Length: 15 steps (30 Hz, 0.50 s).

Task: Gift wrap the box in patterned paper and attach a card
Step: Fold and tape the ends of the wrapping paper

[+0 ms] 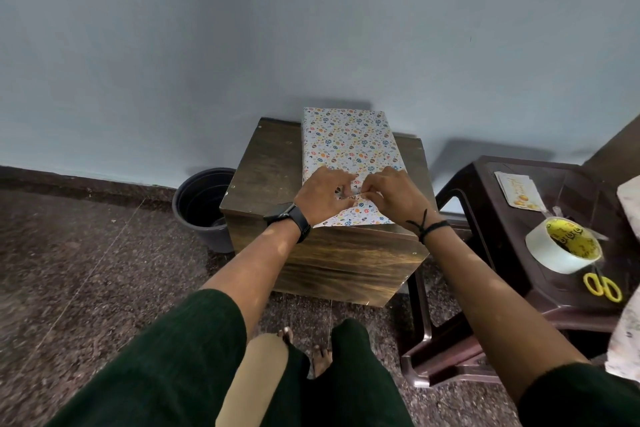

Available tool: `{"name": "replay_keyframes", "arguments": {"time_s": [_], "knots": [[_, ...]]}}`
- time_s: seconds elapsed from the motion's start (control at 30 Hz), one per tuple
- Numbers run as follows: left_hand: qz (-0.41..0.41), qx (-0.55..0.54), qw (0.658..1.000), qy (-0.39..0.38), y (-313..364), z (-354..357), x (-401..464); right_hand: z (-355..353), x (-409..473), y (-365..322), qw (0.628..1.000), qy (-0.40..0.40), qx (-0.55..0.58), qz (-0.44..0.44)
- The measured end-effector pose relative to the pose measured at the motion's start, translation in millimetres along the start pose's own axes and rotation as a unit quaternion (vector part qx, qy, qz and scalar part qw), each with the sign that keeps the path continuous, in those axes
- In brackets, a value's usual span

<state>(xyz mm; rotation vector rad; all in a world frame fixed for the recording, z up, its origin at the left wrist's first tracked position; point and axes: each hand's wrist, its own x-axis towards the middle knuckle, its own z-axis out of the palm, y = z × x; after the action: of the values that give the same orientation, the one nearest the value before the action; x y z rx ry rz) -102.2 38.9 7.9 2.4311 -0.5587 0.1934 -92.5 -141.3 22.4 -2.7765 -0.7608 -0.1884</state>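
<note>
**Near flap folded at our fingertips**

Pale wall behind, wooden stand [277,163] below: our left hand [322,196] and right hand [391,196] both pinch the paper flap [349,217] at the box's [348,139] near end; its long axis runs away from us.

Supporting surfaces observed: a dark wooden box-shaped table [266,166] stands on a speckled stone floor [86,270], close to the wall. On its top lies the box wrapped in patterned paper [349,142], set lengthwise toward the wall, its near paper flap [349,217] spread flat to the table's front edge.

To the right stands a dark brown plastic stool [502,236]. Directly on its seat lie a card [517,192], a roll of clear tape [562,246] and yellow-handled scissors [602,288]; the card appears to sit in a clear sleeve.

A black bucket [204,208] stands on the floor, just beside the table's left side.
</note>
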Motion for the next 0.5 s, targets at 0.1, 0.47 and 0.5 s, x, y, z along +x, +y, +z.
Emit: {"name": "replay_keyframes", "arguments": {"time_s": [0.1, 0.47, 0.5], "knots": [[0.002, -0.004, 1.0, 0.015, 1.5, 1.9, -0.9, 4.5, -1.0, 1.0, 0.999, 0.032, 0.01, -0.002], [-0.025, 0.024, 0.994, 0.107, 2.3, 18.9, 5.6, 17.9, -6.8, 3.4, 0.988, 0.152, -0.002, 0.036], [-0.029, 0.023, 0.993, 0.114, 1.7, 20.5, 5.8, 15.5, -9.2, 6.5, 0.987, 0.156, 0.002, 0.038]]}}
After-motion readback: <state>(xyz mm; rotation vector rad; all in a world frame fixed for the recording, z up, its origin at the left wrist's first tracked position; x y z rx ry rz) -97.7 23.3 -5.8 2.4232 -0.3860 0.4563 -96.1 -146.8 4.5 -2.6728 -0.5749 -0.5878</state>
